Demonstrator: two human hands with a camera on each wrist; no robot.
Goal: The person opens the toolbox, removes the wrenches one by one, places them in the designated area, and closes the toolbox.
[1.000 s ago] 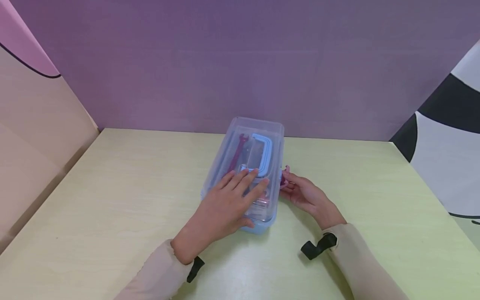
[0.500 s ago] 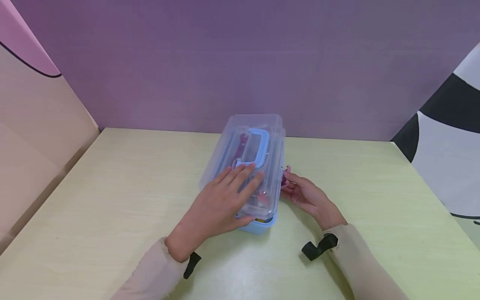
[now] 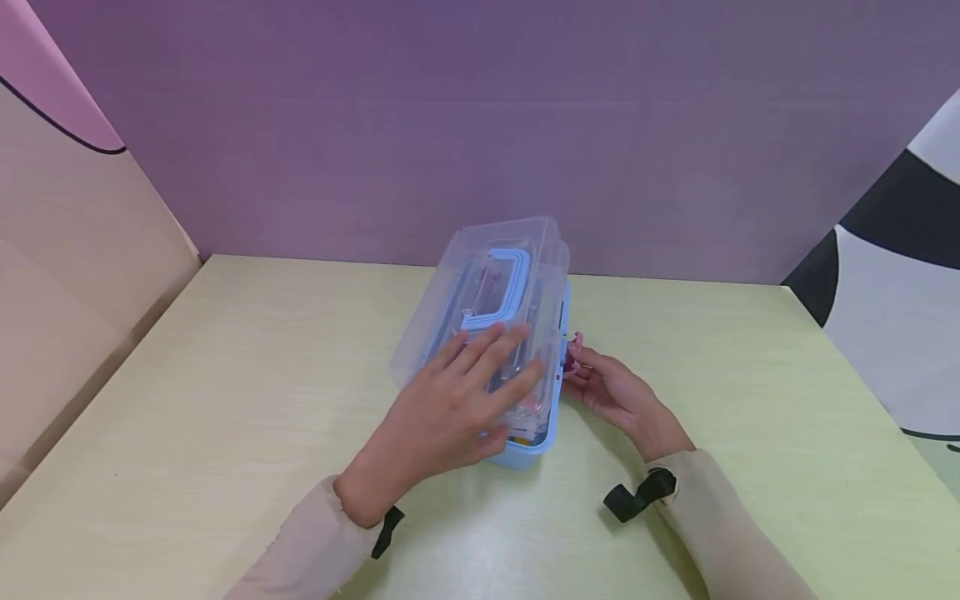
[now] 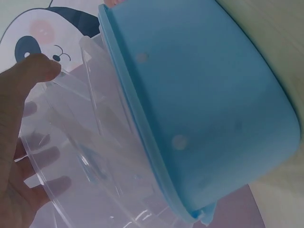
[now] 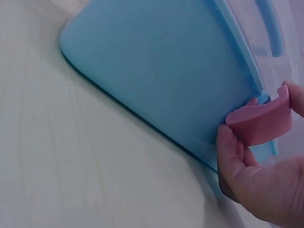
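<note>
A light blue box with a clear lid and a pale blue handle stands on the green table. My left hand lies across the lid's near end. In the left wrist view its thumb pinches the lid, which stands tilted off the base. My right hand pinches a pink latch on the box's right side. In the right wrist view the latch sticks out from the base. The contents are blurred.
A purple wall closes the table's far edge right behind the box. A beige and pink panel stands at the left, and a panda-print panel at the right. Bare tabletop lies on both sides of the box.
The clear lid has lifted off the base and tilted, its left edge rising under my left hand. My right hand has stayed on the pink latch.
</note>
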